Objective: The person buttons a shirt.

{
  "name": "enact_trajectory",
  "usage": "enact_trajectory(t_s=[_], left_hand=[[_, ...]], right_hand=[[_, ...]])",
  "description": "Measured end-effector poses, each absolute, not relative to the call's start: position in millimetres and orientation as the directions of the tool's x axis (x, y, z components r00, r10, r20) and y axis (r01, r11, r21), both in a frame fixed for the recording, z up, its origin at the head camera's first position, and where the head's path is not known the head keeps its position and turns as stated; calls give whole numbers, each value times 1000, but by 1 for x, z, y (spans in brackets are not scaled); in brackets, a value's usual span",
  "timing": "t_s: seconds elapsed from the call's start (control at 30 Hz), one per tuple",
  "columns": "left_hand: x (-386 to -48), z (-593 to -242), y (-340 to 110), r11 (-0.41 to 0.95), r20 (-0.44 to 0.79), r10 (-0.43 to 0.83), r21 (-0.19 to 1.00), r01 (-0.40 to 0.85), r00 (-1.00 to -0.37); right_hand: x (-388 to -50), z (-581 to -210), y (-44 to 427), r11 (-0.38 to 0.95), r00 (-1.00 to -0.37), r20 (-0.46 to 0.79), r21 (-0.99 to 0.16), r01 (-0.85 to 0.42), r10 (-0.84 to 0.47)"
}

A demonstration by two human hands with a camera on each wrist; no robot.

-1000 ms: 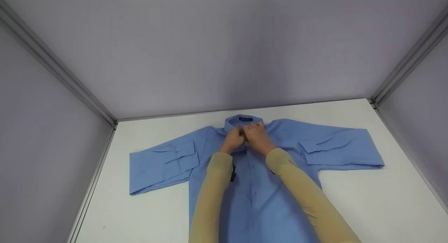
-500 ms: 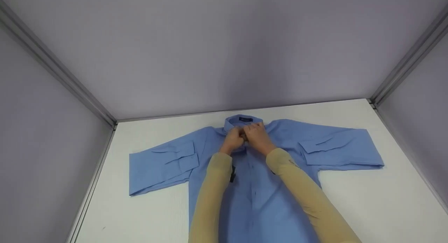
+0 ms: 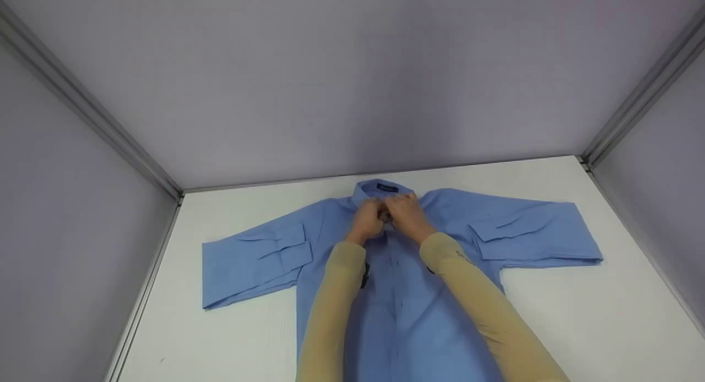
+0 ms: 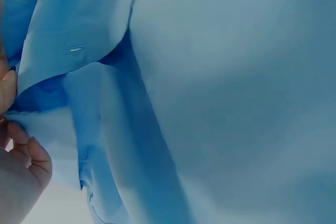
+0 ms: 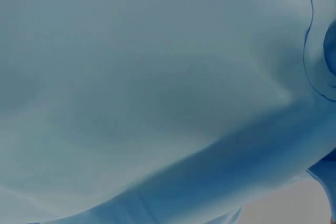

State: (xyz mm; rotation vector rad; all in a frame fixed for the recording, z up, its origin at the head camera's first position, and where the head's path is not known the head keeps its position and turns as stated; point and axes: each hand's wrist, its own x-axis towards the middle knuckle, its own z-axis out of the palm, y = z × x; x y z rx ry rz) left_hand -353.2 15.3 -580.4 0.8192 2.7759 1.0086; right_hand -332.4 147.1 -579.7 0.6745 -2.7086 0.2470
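A light blue long-sleeved shirt lies front up on the white table, its sleeves folded inward. Its collar stands up at the far end, with a dark label inside. At the collar's front, my left hand and right hand meet and pinch the cloth between them. Fingers hold a cloth edge at the left of the left wrist view, near a buttonhole. The right wrist view shows mostly blurred shirt cloth. My fingertips are largely hidden in the head view.
The white table is bounded by a grey back wall and side walls. One folded sleeve lies on the left, the other sleeve on the right. A small dark object shows beside my left forearm.
Both hands stay at the collar's front, with only slight finger movement. The collar cloth by my left hand has shifted a little; the rest of the shirt lies nearly as before.
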Motion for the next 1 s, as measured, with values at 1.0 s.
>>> enact_trajectory(t_s=[1.0], left_hand=[[-350,-577,15,642,131,521,590,489,-843]], right_hand=[[-337,-578,159,847,-858,226,-178,-501,-461]])
